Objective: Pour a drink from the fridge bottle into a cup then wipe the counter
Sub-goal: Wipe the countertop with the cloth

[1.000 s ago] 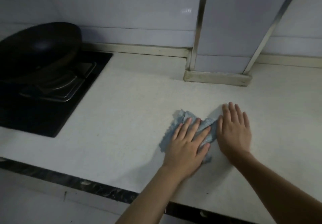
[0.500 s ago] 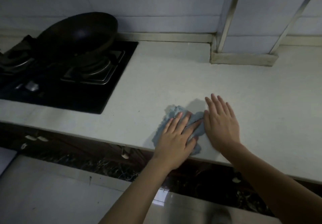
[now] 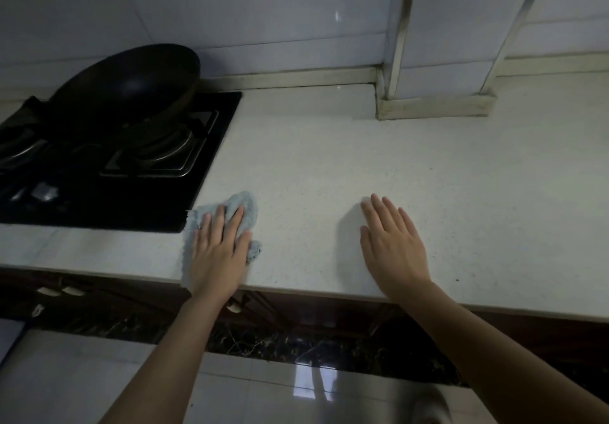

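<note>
Black wok (image 3: 131, 84) is set on the hob (image 3: 99, 203) at the worktop's (image 3: 329, 160) left end. Blue cloth (image 3: 244, 204) is pressed under the left grip (image 3: 219, 252), fingers straight, at the front edge by the hob's corner. Right grip (image 3: 395, 252) is laid flat and wide, holding nothing, well apart from the cloth.

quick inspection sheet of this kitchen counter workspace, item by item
surface: pale counter, dry-looking, a few dark specks near the front edge
job's things: blue cloth crumpled at the front edge, beside the hob's corner; bottle and cup not in view
clutter: nothing seen
grippers: left hand pressing flat on the cloth, fingers straight; right hand flat on bare counter, apart from the cloth
cables: nothing seen
surroundings: black wok on the gas hob at left; tiled wall behind; boxed column at the back right; glossy floor below
</note>
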The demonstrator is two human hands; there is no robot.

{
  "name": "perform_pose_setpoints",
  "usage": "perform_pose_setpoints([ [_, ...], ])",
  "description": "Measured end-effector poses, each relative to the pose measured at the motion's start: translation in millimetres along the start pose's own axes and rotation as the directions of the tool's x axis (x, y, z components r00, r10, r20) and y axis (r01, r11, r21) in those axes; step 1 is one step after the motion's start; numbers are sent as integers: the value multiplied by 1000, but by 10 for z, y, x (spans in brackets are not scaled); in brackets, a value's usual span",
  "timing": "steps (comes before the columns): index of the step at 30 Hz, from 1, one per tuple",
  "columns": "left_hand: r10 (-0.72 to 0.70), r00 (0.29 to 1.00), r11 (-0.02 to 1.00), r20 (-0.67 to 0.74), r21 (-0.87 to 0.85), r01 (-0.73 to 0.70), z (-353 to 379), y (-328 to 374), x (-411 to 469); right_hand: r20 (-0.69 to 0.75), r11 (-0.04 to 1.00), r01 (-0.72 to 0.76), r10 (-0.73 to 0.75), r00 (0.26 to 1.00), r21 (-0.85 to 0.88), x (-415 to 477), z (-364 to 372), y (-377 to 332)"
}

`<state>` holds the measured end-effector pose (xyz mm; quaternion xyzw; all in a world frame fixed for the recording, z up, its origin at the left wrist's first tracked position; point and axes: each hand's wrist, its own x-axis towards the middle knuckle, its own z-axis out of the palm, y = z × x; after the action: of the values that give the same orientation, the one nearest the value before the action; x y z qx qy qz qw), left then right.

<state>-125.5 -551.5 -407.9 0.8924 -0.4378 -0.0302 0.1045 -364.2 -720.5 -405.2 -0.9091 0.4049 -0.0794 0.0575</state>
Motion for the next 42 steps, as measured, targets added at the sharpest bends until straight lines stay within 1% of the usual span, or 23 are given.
perform_pose_setpoints([
  [2,56,998,994,41,87,-60,22,152,76,-12,999,-32,32,999,0,-6,-56,169],
  [3,36,997,998,74,56,-40,37,274,119,-15,999,-42,42,999,-3,-18,-76,248],
  [5,6,995,999,95,-35,-2,119,588,181,-16,998,-59,59,998,-14,-65,-103,382],
  [8,164,983,986,87,-39,-162,275,1189,196,-21,995,-97,97,995,-25,-157,-140,546],
  [10,251,960,968,120,-57,-246,382,1592,160,-28,992,-121,120,992,-32,-205,-179,682],
  [13,352,922,936,163,-84,-343,460,2146,50,-46,987,-154,152,987,-40,-238,-263,932],
  [15,414,895,910,165,-71,-408,533,2454,-55,-54,983,-178,175,983,-51,-273,-306,1129],
  [18,471,868,881,157,-41,-471,682,2912,-215,-46,973,-207,203,978,-100,-379,-361,1497],
  [21,563,810,823,161,-30,-567,746,3176,-326,-36,960,-249,246,969,-130,-464,-451,1876],
  [24,693,702,718,165,-76,-692,677,3050,-270,-27,960,-262,261,965,-97,-462,-513,2104],
  [25,712,683,699,161,-80,-710,636,2976,-232,-23,965,-248,247,969,-88,-445,-518,2147],
  [26,707,689,704,158,-70,-707,614,2904,-170,-23,970,-229,228,973,-78,-416,-516,2185],
  [27,679,716,730,161,-50,-682,607,2844,-75,-24,975,-213,212,977,-70,-379,-513,2219],
  [30,523,845,849,115,26,-528,656,2757,317,-22,980,-189,188,982,-60,-246,-515,2300],
  [32,437,895,894,94,63,-443,708,2817,556,-16,983,-172,172,985,-60,-143,-522,2413],
  [33,416,906,903,79,78,-422,736,2879,655,-10,985,-162,162,987,-64,-86,-533,2500],
  [38,357,919,927,170,56,-371,801,3406,843,12,989,-131,132,991,-68,94,-541,2859],
  [40,384,908,919,166,28,-393,826,3670,765,35,990,-113,116,993,-81,120,-533,2879],
  [42,440,884,895,157,0,-446,871,3882,602,41,989,-77,83,996,-125,184,-567,2926],
])
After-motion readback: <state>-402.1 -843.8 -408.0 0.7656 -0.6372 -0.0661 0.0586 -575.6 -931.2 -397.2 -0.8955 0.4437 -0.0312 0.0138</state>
